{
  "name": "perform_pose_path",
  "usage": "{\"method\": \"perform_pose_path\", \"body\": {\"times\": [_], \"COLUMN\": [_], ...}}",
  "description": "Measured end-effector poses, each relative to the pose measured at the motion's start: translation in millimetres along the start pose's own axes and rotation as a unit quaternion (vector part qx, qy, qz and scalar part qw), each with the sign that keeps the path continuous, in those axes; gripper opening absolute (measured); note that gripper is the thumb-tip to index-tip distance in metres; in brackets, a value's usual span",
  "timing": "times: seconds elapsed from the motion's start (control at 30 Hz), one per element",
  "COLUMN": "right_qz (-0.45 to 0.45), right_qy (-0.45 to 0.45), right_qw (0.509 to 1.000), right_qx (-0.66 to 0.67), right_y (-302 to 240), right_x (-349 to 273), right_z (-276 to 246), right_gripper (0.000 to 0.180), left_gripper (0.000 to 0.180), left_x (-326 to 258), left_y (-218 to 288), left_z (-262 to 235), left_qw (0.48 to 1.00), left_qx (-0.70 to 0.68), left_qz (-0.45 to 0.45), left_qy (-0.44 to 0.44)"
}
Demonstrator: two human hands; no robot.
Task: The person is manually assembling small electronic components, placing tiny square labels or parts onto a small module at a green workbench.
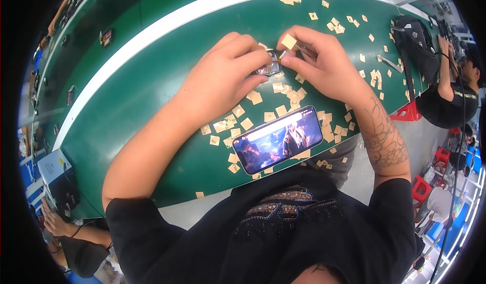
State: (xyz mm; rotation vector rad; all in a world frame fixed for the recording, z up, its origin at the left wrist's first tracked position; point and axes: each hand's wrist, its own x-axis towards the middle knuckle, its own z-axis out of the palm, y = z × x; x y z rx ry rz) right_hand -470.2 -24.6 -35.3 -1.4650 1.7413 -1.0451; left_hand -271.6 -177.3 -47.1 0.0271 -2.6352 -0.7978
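My left hand (230,68) is closed on a small dark device (271,67) with a glossy, see-through part, low over the green table. At its right side is my right hand (321,58), with thumb and fingers pinched together. A thin metal tool (306,49), apparently tweezers, lies within that hand. One pale yellow square (289,42) shows at its index finger, and a tiny shiny piece lies by the thumb tip; how each is held is unclear. Many similar paper squares (293,95) are scattered under and around my hands.
A phone (278,139) with a lit screen lies near the front edge, on some squares. Another pair of tweezers (390,63) and a black bag (415,43) are at the right. A white box (54,166) stands far left. Other people sit on both sides; red stools (421,188) are at right.
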Motion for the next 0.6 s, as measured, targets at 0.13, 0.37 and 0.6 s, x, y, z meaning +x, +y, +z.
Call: {"method": "perform_pose_path", "body": {"times": [0.13,0.37,0.6], "right_qz": [-0.012,-0.038,-0.077], "right_qy": [-0.006,-0.051,-0.022], "right_qw": [1.0,0.998,0.985], "right_qx": [-0.027,-0.011,-0.153], "right_y": [-4,6,-11], "right_x": [-2,-1,1], "right_z": [-2,-21,-11], "right_gripper": [0.018,0.019,0.022], "left_gripper": [0.029,0.03,0.033], "left_x": [-3,-3,-2], "left_y": [0,0,3], "left_z": [3,3,1], "left_qw": [0.999,0.998,0.995], "left_qx": [0.022,0.046,0.08], "left_qz": [0.023,0.033,0.044], "left_qy": [0.013,0.002,-0.029]}}
